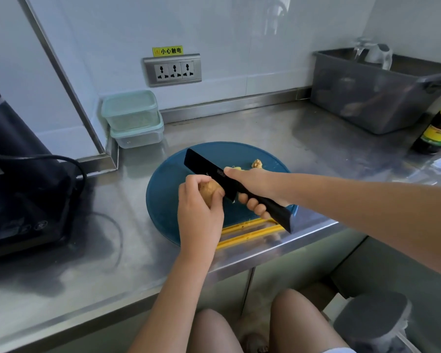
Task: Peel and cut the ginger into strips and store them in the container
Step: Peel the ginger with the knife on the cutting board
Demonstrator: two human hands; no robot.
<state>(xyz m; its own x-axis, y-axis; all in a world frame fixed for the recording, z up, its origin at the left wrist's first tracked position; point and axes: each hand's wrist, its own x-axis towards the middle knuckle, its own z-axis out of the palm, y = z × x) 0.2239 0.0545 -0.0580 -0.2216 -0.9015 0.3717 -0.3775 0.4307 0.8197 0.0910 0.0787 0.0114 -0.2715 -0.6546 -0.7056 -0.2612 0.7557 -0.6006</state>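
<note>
**Ginger at the heel of the blade, left of the knife hand**

My left grip is curled round the ginger, fingers over the top and thumb on the near side, holding it just above the board. My right grip is wrapped round the handle of the knife, with the thumb reaching forward onto the flat of the blade.

What matters for the peel is that the ginger lies just left of the right grip and touches the blade's edge near the heel. The knife's long axis runs on a diagonal, with the handle near-right and the tip far-left. I judge the next stroke to be a short scrape along that edge, close to my left thumb. The fingers hide too much of the ginger for me to tell its long axis.

A few scraps lie on the board beyond the right grip. The containers stand stacked at the back left of the worktop, well apart and nearer my left grip.
</note>
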